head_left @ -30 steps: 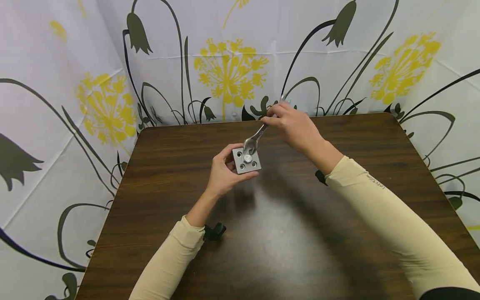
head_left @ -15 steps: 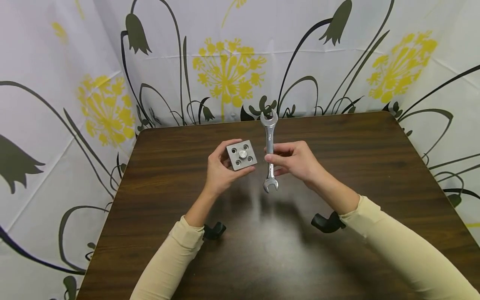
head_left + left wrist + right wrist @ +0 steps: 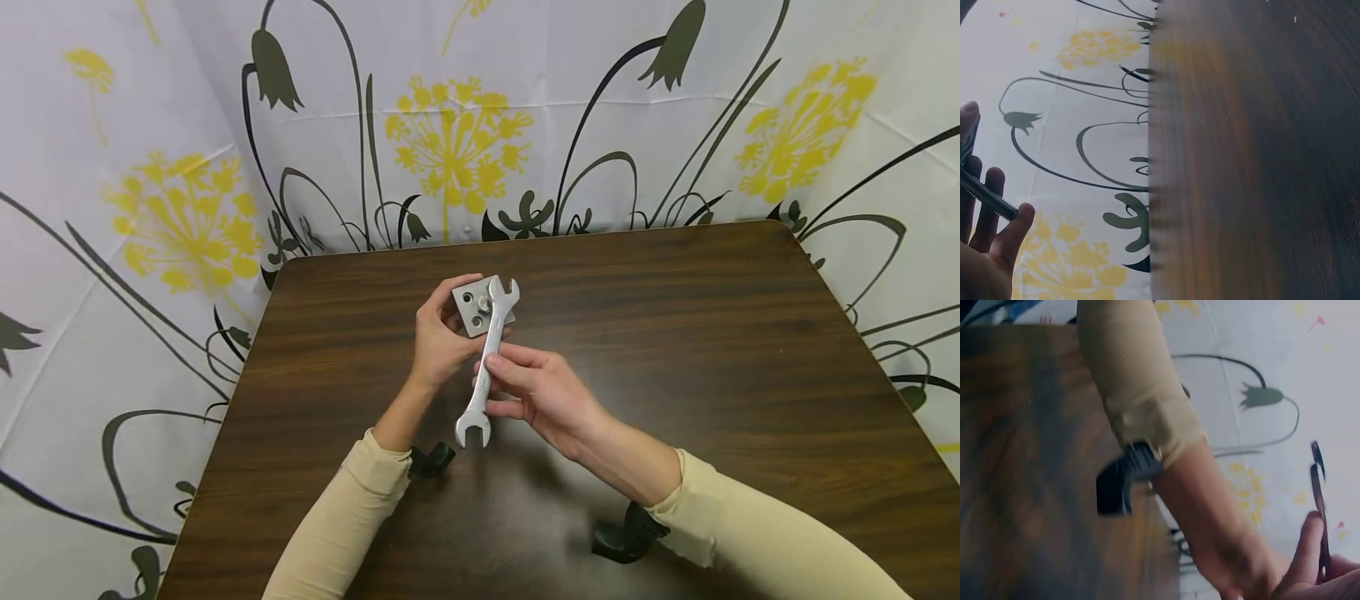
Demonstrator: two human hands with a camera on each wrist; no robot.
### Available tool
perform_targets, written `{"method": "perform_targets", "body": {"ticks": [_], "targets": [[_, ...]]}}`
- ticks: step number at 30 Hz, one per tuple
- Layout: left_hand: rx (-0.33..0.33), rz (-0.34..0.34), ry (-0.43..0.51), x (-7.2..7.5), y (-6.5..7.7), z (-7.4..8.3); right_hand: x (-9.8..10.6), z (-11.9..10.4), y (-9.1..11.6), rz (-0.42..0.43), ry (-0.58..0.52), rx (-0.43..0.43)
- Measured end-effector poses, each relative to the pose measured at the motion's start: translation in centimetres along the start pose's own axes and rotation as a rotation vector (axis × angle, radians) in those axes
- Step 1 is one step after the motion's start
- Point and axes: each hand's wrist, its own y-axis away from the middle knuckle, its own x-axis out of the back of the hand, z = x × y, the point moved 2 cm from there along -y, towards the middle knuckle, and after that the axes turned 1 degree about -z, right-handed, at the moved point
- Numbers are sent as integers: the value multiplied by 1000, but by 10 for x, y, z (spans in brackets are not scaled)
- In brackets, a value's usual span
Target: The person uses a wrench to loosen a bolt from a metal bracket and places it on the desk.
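Note:
My left hand [image 3: 438, 342] grips a square grey metal plate [image 3: 471, 310] by its edges, holed face toward the head camera. A round-looking bolt head [image 3: 483, 304] stands out at its centre. Behind the plate, a threaded shank [image 3: 988, 197] shows beside the left fingers in the left wrist view. Between thumb and fingers my right hand [image 3: 543, 396] pinches a silver double open-ended wrench [image 3: 493, 333] at mid-handle. The wrench's upper end overlaps the plate's right part, beside the bolt head, its mouth pointing up and right. In the right wrist view the wrench [image 3: 1319, 494] appears edge-on.
Both hands are above a dark wood-grain table [image 3: 712, 350]. A white curtain [image 3: 585, 50] with yellow and grey-green flowers hangs along its back and sides. Black camera mounts [image 3: 630, 533] stick out below both wrists.
The right hand has come down from above the plate, turning the wrench from leaning up-right to upright and then tilted in front of the plate. The left hand has shifted slightly left with the plate.

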Motion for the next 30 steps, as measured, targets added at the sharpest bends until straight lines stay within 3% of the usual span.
{"method": "perform_targets", "body": {"ticks": [7,15,24,30], "targets": [[21,9,-24,-7,-11,5,-9,7,-8,42,-106,-23],[41,56,-17,-11,-22,8,-6,5,-16,53,-82,-54],[26,73,-26,-25,-8,32,4,16,-8,49,-2,-35],[39,98,-49,-33,2,34,3,18,-2,61,-79,-60]]}}
